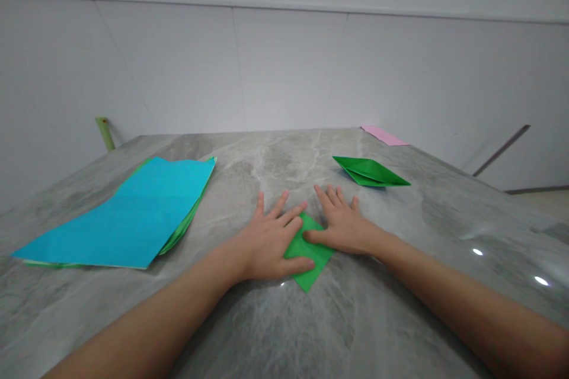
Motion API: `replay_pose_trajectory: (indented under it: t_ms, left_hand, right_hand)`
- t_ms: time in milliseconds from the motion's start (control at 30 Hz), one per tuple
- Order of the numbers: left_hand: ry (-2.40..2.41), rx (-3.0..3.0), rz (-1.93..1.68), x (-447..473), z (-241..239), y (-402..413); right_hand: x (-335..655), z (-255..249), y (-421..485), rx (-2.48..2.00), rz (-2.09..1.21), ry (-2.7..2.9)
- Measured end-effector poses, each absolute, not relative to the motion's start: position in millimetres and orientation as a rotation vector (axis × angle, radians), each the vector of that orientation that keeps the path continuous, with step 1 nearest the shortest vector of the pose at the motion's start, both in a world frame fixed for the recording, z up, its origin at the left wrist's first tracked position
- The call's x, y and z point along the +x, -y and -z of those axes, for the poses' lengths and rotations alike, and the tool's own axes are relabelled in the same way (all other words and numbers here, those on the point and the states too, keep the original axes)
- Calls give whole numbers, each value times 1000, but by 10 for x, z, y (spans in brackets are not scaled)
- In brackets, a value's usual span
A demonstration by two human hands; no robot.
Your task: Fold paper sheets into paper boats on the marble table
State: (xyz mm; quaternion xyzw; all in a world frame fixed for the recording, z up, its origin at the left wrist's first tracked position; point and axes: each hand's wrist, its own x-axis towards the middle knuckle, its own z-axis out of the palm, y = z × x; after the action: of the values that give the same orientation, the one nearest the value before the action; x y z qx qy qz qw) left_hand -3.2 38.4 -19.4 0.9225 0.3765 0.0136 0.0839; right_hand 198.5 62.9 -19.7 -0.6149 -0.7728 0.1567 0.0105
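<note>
A small green paper [310, 280] lies on the table with one corner pointing toward me, roughly diamond-shaped. My left hand [271, 243] rests over its left side, fingers spread, its thumb stretched across the lower part. From the right, my right hand [344, 222] lies with its fingers apart and its thumb on the paper's upper middle. Parts of the paper are hidden under both hands. Beyond my right hand sits a darker green folded paper shape [371, 172], long and pointed at both ends like a boat.
A stack of paper sheets [128, 213] with blue on top and green below lies at the left. A pink paper [384, 135] is at the far right edge of the grey marbled table [275, 160]. A white wall [284, 65] stands behind.
</note>
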Motion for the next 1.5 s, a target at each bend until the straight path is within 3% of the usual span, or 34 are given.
replay_pose_trajectory:
  t_ms: [800,1500]
  left_hand:
    - [-1164,2649,36,-7,237,-392]
    - [-1196,2619,40,-1,218,-361]
  right_hand:
    - [2451,-96,-747,-1947,-753,2580]
    - [2197,37,-573,-1757,-762,2606]
